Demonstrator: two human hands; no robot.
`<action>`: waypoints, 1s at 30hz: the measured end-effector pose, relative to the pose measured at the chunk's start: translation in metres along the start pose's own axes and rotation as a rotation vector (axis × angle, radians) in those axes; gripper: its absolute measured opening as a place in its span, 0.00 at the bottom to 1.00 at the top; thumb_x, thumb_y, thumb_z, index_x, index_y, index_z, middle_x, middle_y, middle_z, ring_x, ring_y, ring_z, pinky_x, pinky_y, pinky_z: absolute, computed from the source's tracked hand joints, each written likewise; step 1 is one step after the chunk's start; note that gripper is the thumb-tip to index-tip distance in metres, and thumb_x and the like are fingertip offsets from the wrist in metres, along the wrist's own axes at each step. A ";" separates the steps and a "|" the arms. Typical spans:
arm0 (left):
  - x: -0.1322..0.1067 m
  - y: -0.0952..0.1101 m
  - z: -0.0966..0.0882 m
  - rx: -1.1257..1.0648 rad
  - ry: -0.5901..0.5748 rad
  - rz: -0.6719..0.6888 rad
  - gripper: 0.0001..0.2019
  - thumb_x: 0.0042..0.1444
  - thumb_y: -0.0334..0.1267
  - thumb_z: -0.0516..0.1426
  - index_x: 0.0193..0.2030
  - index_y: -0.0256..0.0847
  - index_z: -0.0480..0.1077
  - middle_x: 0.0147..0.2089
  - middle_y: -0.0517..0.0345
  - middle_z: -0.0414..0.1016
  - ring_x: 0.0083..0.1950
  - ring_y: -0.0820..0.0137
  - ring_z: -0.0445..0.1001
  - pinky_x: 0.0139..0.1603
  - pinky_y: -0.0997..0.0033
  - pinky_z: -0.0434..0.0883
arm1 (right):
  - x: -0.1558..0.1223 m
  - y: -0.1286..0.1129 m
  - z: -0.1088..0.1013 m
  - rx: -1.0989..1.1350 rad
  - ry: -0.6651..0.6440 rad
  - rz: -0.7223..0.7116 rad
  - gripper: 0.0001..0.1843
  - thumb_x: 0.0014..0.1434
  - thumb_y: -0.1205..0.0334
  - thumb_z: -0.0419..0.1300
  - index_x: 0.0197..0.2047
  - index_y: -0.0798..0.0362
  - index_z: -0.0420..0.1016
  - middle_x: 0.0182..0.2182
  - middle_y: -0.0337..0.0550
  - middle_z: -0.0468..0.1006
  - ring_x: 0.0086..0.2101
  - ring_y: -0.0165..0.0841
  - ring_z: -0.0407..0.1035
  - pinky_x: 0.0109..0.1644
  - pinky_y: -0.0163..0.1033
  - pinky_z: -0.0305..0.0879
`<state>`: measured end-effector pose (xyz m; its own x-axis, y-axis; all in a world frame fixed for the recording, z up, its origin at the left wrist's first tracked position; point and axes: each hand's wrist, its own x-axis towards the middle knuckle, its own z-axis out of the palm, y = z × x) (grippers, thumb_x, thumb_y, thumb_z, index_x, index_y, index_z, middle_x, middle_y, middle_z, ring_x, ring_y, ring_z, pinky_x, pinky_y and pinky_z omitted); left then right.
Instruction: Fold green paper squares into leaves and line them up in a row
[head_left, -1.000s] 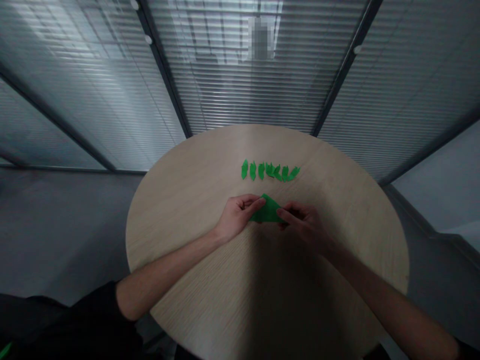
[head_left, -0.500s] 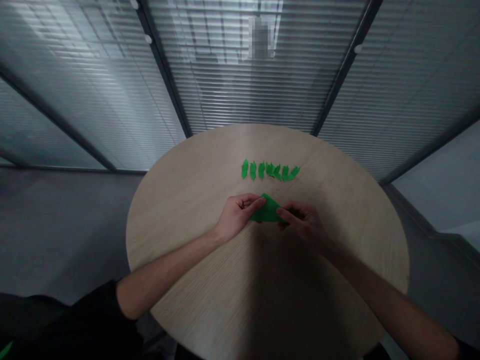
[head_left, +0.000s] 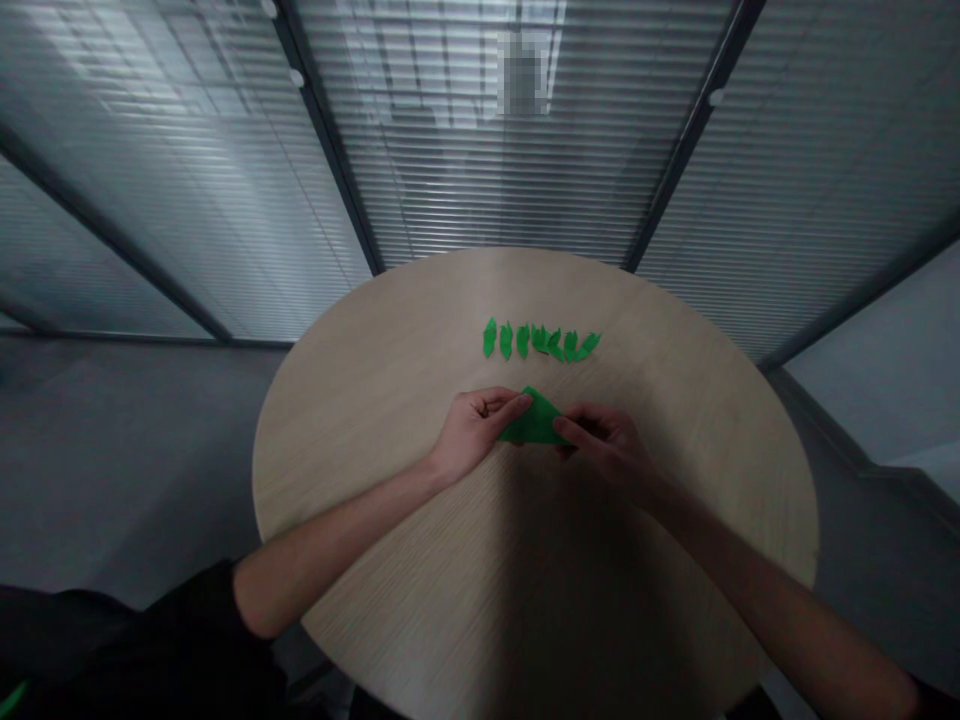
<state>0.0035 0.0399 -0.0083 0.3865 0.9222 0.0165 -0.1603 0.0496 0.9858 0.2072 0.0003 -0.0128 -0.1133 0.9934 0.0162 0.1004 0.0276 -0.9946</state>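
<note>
Between my hands is a piece of green paper (head_left: 536, 419), folded into a roughly triangular shape. My left hand (head_left: 474, 428) pinches its upper left side, thumb on top. At its right corner my right hand (head_left: 604, 437) grips it between thumb and fingers; some of those fingers are hidden behind the paper and in shadow. Just beyond the hands, several small green folded paper pieces (head_left: 523, 341) lie in a row, those toward the right close together or touching.
A round wooden table (head_left: 360, 390) lies under my hands, with a dark shadow falling over its near middle. Behind it stand glass partitions with blinds (head_left: 465, 190) and dark frame posts (head_left: 330, 140). Grey floor (head_left: 150, 430) shows at the left.
</note>
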 end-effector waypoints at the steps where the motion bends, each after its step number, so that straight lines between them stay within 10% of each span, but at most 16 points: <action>1: 0.000 0.000 0.000 -0.001 0.001 0.001 0.24 0.52 0.57 0.70 0.35 0.34 0.80 0.28 0.55 0.80 0.26 0.72 0.75 0.28 0.74 0.73 | 0.000 0.000 0.000 0.000 -0.002 0.002 0.21 0.57 0.42 0.70 0.31 0.53 0.79 0.23 0.40 0.79 0.25 0.31 0.74 0.31 0.36 0.69; 30: 0.003 -0.008 -0.002 -0.074 -0.011 0.025 0.18 0.54 0.51 0.71 0.38 0.36 0.78 0.33 0.57 0.80 0.32 0.73 0.74 0.35 0.74 0.69 | -0.002 0.003 0.002 -0.062 0.036 -0.020 0.20 0.58 0.42 0.68 0.31 0.52 0.79 0.23 0.40 0.78 0.25 0.32 0.74 0.31 0.36 0.70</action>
<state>0.0043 0.0429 -0.0165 0.3910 0.9193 0.0436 -0.2368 0.0548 0.9700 0.2060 -0.0017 -0.0156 -0.0808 0.9959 0.0407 0.1601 0.0533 -0.9857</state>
